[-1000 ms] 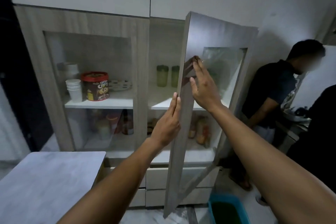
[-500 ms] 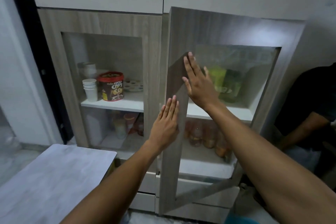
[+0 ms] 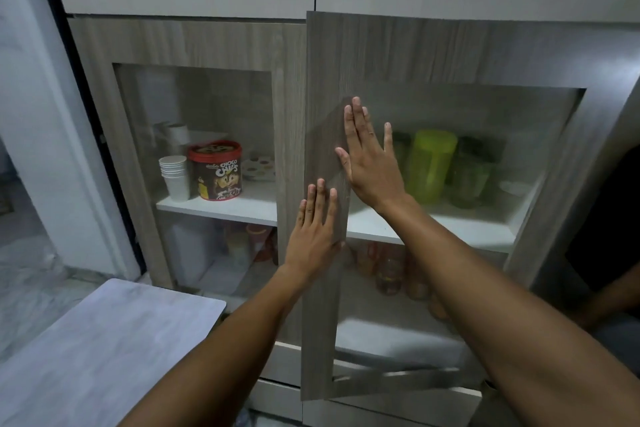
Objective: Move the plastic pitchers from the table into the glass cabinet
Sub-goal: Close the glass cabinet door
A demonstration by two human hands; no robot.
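- The right cabinet door (image 3: 381,55) is touched by both hands, and nothing is gripped by either.
- The left hand (image 3: 317,222) is laid flat on the door's wooden frame near its free edge, with the fingers straight and together.
- The right hand (image 3: 370,163) is spread flat higher up, across the frame and the glass pane.
- The green plastic pitchers (image 3: 431,166) are seen through that glass, standing upright and close together on the upper shelf.
- A Choco Chips tin (image 3: 215,170) and a stack of paper cups (image 3: 175,177) are seen just beside each other behind the left door.
- A grey table top (image 3: 104,350) is seen at lower left.
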